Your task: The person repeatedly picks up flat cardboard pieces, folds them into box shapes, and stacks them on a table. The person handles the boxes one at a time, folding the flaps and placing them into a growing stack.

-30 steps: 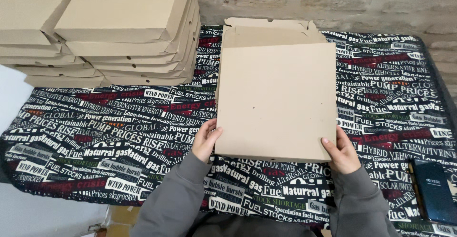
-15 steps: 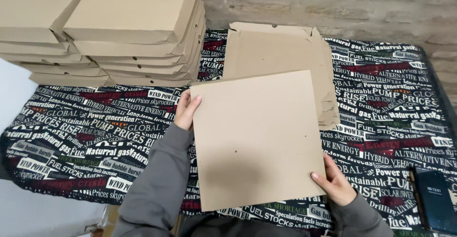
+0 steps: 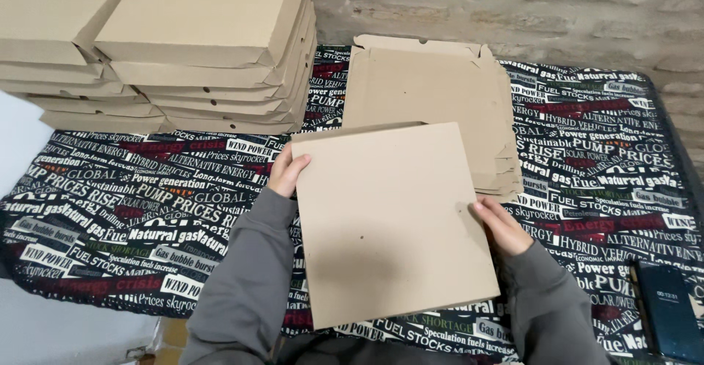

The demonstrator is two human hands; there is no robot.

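I hold a closed flat brown cardboard box (image 3: pixel 389 218) lifted off the table and tilted toward me. My left hand (image 3: pixel 287 170) grips its left edge near the upper corner. My right hand (image 3: pixel 501 224) grips its right edge lower down. Behind the box, a pile of unfolded flat cardboard blanks (image 3: pixel 429 93) lies on the table. Grey sleeves cover both my arms.
Two tall stacks of closed brown boxes (image 3: pixel 198 49) stand at the back left. The table wears a black cloth (image 3: pixel 110 196) printed with white and red lettering. A dark blue phone (image 3: pixel 671 310) lies at the front right. A brick wall (image 3: pixel 513 9) runs behind.
The box was lifted off the pile of blanks, drawn toward me and tilted. My left hand slid up to the box's upper left edge; my right hand stayed on its right edge.
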